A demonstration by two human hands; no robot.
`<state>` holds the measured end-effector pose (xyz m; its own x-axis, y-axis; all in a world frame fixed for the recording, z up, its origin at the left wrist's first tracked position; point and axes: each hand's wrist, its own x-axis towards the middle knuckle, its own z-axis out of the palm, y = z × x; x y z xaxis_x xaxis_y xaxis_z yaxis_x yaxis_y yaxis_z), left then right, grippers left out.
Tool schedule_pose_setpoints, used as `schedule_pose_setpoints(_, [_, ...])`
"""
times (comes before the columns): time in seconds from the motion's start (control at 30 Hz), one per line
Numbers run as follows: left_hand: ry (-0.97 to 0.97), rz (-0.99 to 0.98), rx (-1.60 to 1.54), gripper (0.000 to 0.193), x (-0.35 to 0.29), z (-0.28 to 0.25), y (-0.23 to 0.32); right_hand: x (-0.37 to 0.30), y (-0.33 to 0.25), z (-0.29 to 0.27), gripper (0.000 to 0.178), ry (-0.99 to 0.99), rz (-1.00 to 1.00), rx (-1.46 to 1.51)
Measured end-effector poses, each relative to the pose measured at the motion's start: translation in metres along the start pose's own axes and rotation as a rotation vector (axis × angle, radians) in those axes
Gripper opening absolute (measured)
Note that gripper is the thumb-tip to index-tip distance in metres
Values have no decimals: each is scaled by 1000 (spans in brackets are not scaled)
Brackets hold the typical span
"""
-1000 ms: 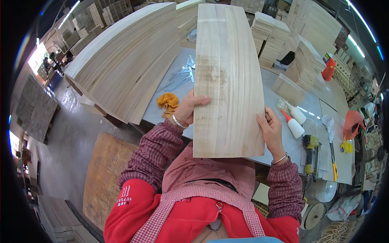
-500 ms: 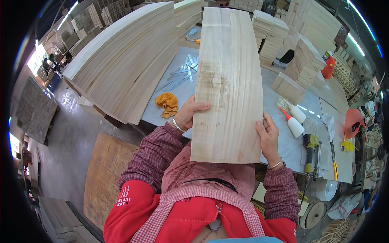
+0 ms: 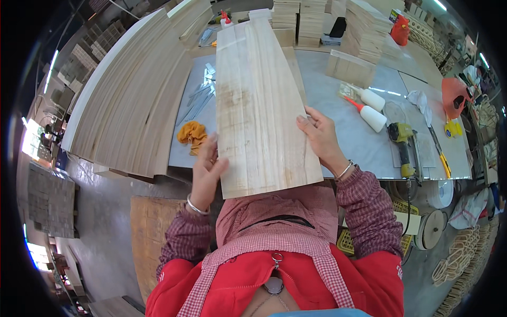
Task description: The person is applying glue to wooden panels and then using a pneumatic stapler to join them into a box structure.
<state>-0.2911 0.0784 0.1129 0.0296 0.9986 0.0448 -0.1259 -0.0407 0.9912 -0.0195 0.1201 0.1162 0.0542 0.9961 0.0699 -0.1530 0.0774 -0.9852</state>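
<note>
One pale board (image 3: 259,121): near end over my apron (image 3: 277,208), far end over the table (image 3: 364,145). Right hand (image 3: 323,138) clamped on its right edge, probably for steadiness; left hand (image 3: 205,175) at the opposite edge, thumb and fingers apart, can't tell if gripping. Stained face up, likely for viewing.

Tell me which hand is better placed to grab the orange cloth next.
Left hand, probably: it is close to the orange cloth, while the right hand is at the opposite edge of the wooden board.
</note>
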Motion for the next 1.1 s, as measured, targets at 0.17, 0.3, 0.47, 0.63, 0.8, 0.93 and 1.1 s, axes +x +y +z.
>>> schedule_pose_setpoints(0.17, [-269,314,293,81,8,-6,-27,9,-6,-8,41,-1,20,55])
schedule_pose_setpoints(0.3, [-353,375,358,86,18,-1,-28,17,-8,-18,40,35,24,96])
schedule_pose_setpoints(0.47, [-344,370,431,84,21,11,-33,30,6,-32,39,86,11,98])
schedule_pose_setpoints(0.63, [-284,428,546,76,29,19,-48,43,19,-41,38,75,27,84])
schedule_pose_setpoints(0.8, [-254,434,511,69,34,21,-52,47,27,-41,38,110,67,86])
schedule_pose_setpoints(0.93, [-259,444,527,68,37,19,-54,48,26,-39,39,108,61,79])
schedule_pose_setpoints(1.1, [-243,428,527,67,39,20,-53,51,28,-38,38,113,39,77])
